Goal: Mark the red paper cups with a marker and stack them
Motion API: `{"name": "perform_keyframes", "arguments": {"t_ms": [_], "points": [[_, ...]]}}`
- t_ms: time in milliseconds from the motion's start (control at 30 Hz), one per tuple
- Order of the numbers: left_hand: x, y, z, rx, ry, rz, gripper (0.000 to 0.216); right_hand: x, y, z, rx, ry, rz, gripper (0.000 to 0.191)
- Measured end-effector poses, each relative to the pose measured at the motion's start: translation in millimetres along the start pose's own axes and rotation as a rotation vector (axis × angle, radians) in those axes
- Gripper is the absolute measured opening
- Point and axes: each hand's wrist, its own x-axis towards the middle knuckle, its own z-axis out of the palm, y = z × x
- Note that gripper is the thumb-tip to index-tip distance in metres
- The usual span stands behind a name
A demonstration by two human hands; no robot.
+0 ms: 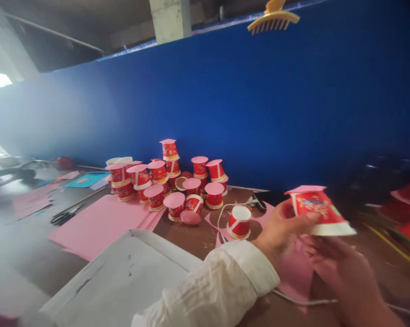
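A red printed paper cup is upside down in the air at the right, with a pink paper piece on its upturned base. My left hand, in a white sleeve, grips its side between thumb and fingers. Just under the cup's white rim is my right hand. It is blurred, and its fingertips are partly hidden, so I cannot make out whether they grip the rim. A similar red cup stands upside down on the table, its white base bare. Pink paper scraps lie beneath my hands.
Several red cups with pink tops stand grouped and stacked before a blue partition. Pink sheets, scissors and a grey-white board lie to the left. A white cord crosses the table.
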Motion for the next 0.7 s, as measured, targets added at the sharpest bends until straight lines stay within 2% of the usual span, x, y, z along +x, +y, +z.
{"name": "perform_keyframes", "arguments": {"t_ms": [133,267,400,700], "points": [[22,-30,-11,-0.133,0.186,0.056,0.051,-2,-5,4,0.053,0.074,-0.006,0.048],[24,-37,-33,-0.130,0.288,0.015,0.049,-7,-3,11,0.091,0.106,-0.008,0.058],[19,-37,-45,-0.074,0.263,-0.035,0.053,-12,1,17,0.053,0.103,-0.008,0.056],[20,-41,-51,0.015,0.144,-0.068,0.052,-16,-3,17,0.037,0.071,-0.075,0.062]]}}
